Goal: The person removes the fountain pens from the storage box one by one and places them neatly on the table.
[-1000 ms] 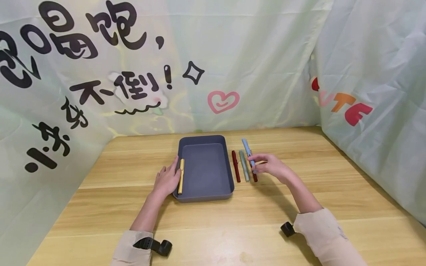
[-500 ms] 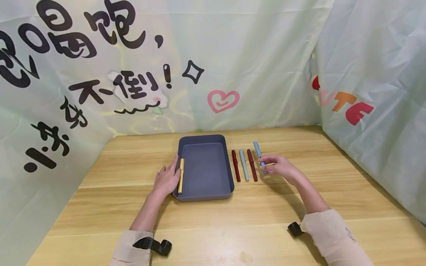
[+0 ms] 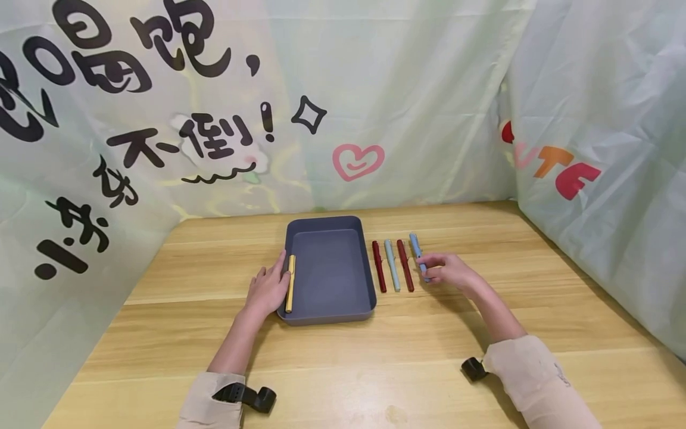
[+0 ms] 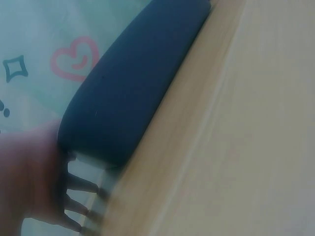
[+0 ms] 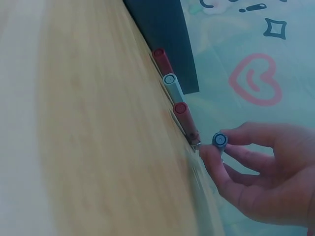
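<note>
My right hand (image 3: 451, 273) pinches a blue pen (image 3: 415, 243) between thumb and fingers, just right of a row of pens. In the right wrist view the blue pen's round end (image 5: 220, 139) shows between the fingertips, close over the table. The row holds a dark red pen (image 3: 379, 267), a pale blue-green pen (image 3: 392, 266) and another red pen (image 3: 405, 266), roughly parallel. My left hand (image 3: 266, 292) rests at the left rim of a dark grey-blue tray (image 3: 332, 319), its thumb over the edge. A yellow pen (image 3: 290, 285) lies inside along the tray's left wall.
The wooden table (image 3: 354, 375) carries everything. Pale printed curtains (image 3: 418, 119) enclose its back and sides. Black wrist cameras sit on both sleeves, the left one (image 3: 264, 399) and the right one (image 3: 474, 369) close above the tabletop.
My right hand has carried the blue pen from above the right-hand red pen to the right of it, then lowered it toward the table. The left hand stays at the tray.
</note>
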### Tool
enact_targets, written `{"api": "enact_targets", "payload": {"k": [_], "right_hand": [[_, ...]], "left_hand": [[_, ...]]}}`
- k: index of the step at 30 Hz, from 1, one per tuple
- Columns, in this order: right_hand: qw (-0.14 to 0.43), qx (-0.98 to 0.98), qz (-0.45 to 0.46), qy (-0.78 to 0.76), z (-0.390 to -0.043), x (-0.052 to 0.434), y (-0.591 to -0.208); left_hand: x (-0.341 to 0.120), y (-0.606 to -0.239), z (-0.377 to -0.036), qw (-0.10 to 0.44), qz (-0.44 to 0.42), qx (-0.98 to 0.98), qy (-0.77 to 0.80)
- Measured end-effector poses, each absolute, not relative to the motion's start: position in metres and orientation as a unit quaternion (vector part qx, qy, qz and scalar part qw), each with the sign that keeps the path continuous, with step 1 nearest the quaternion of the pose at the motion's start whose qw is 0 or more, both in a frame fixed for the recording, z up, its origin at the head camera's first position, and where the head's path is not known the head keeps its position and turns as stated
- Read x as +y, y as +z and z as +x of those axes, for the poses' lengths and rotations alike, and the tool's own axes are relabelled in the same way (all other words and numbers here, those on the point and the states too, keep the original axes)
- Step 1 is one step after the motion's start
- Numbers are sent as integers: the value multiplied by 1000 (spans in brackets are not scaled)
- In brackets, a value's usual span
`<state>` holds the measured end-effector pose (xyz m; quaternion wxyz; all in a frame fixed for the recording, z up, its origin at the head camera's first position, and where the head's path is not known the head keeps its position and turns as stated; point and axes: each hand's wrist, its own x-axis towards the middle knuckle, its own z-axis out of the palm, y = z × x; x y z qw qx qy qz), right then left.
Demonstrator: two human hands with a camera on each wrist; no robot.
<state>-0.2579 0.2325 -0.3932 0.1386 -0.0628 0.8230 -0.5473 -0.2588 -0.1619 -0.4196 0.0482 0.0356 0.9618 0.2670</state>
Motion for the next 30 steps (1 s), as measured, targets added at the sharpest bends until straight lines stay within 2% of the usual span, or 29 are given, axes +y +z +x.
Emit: {"api": "enact_targets", "payload": {"k": [15,30], "right_hand": [[132,817,-58,-558,-256,234,-400],[50,850,-72,-520,-248,236,-423]], "left_hand": [[-162,-418,-257,45,39,961,271],[-164,-421,-258,45,39,960,272]]}}
